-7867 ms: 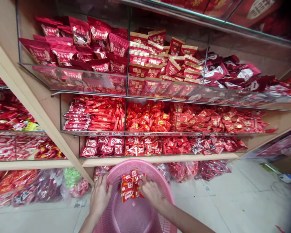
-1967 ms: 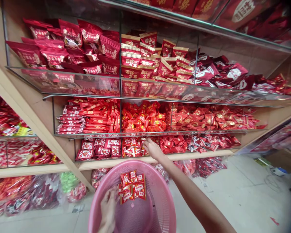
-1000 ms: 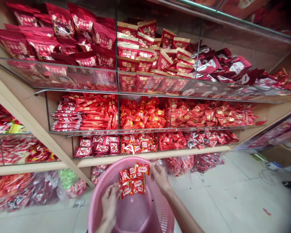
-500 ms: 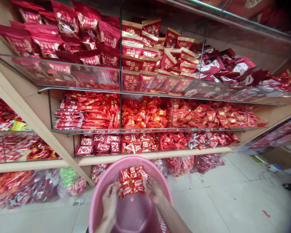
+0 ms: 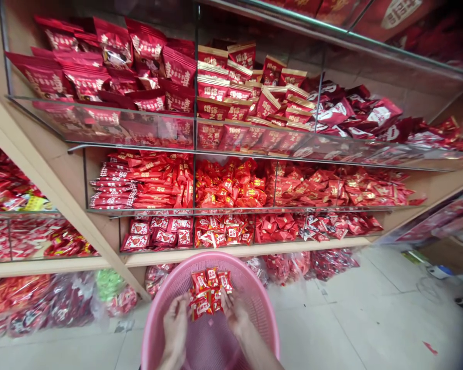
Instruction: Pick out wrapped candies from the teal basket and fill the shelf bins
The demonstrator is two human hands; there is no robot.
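Observation:
A pink mesh plastic basket (image 5: 272, 329) stands below me, with both my hands inside its rim. Between them, toward its far side, is a cluster of small red candy packets (image 5: 212, 277) with white lettering. My left hand (image 5: 175, 325) is closed, its curled fingertips at the left edge of the cluster, against a packet. From the other side my right hand (image 5: 236, 314), slightly blurred, has its fingers closed at the lower right packets and partly covers them. Whether the packets hang in my fingers or rest on something beneath is hard to make out.
Ahead, wooden shelves with clear dividers hold red snack bags (image 5: 87, 77), gold-topped packets (image 5: 212, 90) and small red candies (image 5: 231, 180). Filled plastic bags (image 5: 71, 298) lie under the lowest ledge (image 5: 154, 258). Tiled floor (image 5: 351, 318) stretches right, with a cable (image 5: 428, 288).
My right hand has moved left, over the lower right packets, and the packets have shifted slightly. My left hand stays at the left edge. The camera view has tilted a little.

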